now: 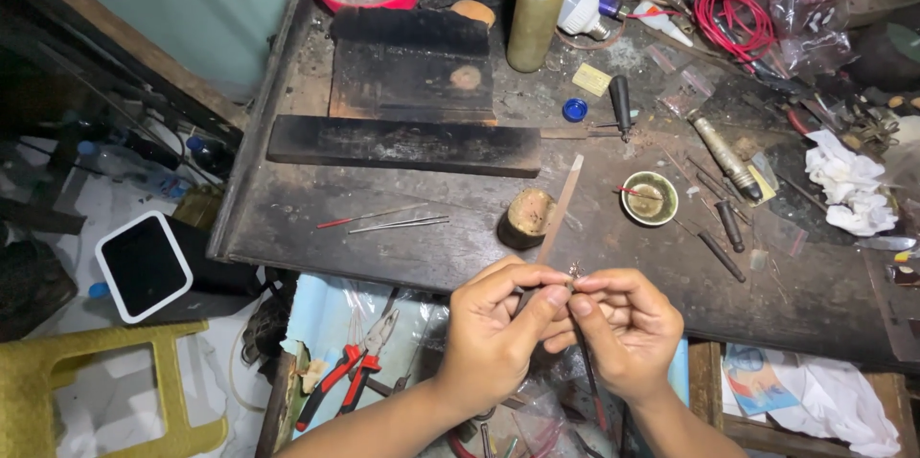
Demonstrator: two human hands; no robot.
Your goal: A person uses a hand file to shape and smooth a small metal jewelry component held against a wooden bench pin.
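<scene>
While both hands met over the near edge of the dark, scorched workbench point(383, 247), they pinched a tiny metal piece point(573, 272) between them — small, glinting and reddish-silver, too little of it showing to tell its exact form or which way it pointed. The left hand point(498, 329) had its thumb and forefinger closed narrowly on the piece from the left, and the right hand point(621, 324) closed its fingertips on it from the right, so the two sets of fingertips touched. The right hand also gripped a thin dark tool point(586, 372) whose shaft ran down and slightly right from the fingers toward the person, its long axis nearly upright in the view. Just beyond the hands a long flat file point(563, 204) lay on the bench, slanting from near the left thumb up and to the right, beside a short round wooden block point(527, 217). Farther right sat a small round dish point(650, 197) with greenish contents. Thin rods point(388, 220) — one red-tipped — lay to the left on the bench, and a charred black slab point(402, 145) stretched behind them. Below the bench edge, red-handled pliers point(350, 377) rested near the left forearm.
</scene>
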